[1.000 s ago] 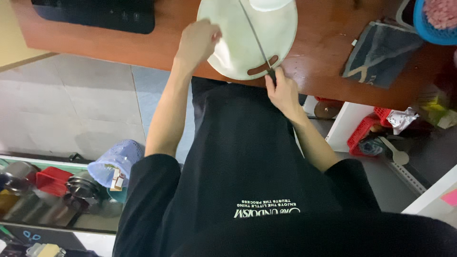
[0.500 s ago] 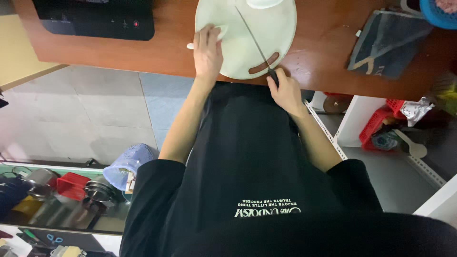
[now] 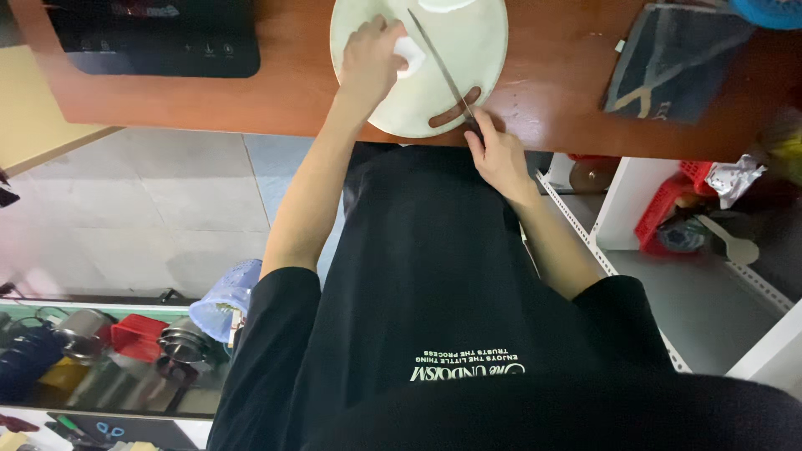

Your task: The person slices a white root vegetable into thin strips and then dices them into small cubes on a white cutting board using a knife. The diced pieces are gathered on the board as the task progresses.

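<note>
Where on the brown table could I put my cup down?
Bare table lies between the black cooker and the round board, and between board and blue cloth. The board is crowded: both hands, knife, white piece.

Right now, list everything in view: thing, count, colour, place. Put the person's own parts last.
board: one, pale green, round, on the table's near edge.
knife: one, steel blade, dark handle, slanting across the board.
white piece: one, on the board, under the left hand's fingers.
table: one, reddish-brown wood, across the top.
cooktop: one, black, on the table's left part.
cloth: one, dark blue-grey, on the table's right part.
basket: one, red, on the white shelf at right.
tub: one, light blue, on the floor at left.
left hand: on the white piece.
right hand: grips the knife handle.
</note>
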